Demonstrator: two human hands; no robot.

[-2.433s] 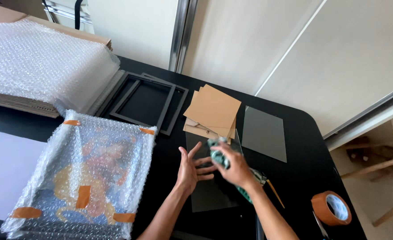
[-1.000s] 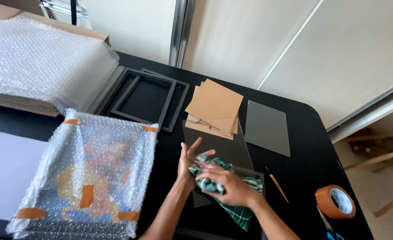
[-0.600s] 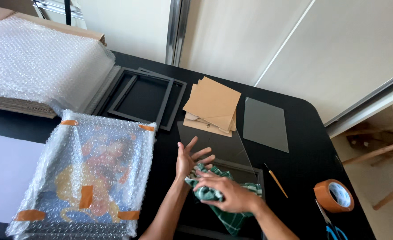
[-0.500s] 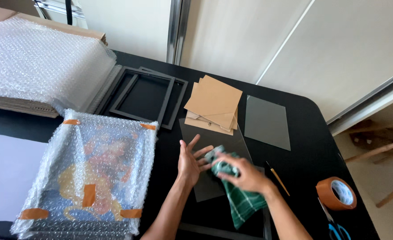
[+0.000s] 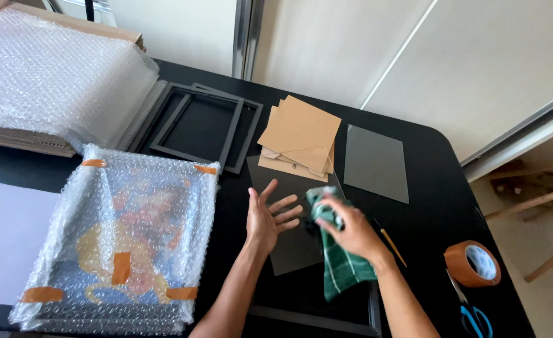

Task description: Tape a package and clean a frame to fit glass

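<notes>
At the bottom centre of the frame lies a black picture frame (image 5: 314, 313), partly covered by both forearms. Just above it, the right hand (image 5: 350, 230) is closed around a bunched green checked cloth (image 5: 337, 263), fingers curled over its upper end while the loose tail hangs down below the palm toward the lower edge. The cloth presses on a grey glass pane (image 5: 292, 241) lying flat on the black table (image 5: 433, 200). The left hand (image 5: 269, 216) holds nothing: its fingers are spread wide and it rests flat on the pane's left part, just beside the cloth.

To the lower left sits a picture wrapped in bubble wrap (image 5: 123, 241), fastened with strips of orange tape (the image under the plastic is too blurred to make out). In the lower right corner stands a roll of orange packing tape (image 5: 471, 263), with blue-handled scissors (image 5: 473, 316) just below it. A thin pencil-like stick (image 5: 390, 241) lies between the right hand and the tape roll.

Farther up, at centre, a loose stack of brown cardboard backing boards (image 5: 300, 138) overlaps the pane's top edge. Right of it lies a second grey pane (image 5: 376, 163). Left of the boards are empty black frames (image 5: 204, 125), stacked slightly askew. In the upper left a thick pile of bubble wrap sheets (image 5: 51, 75) rests on cardboard.
</notes>
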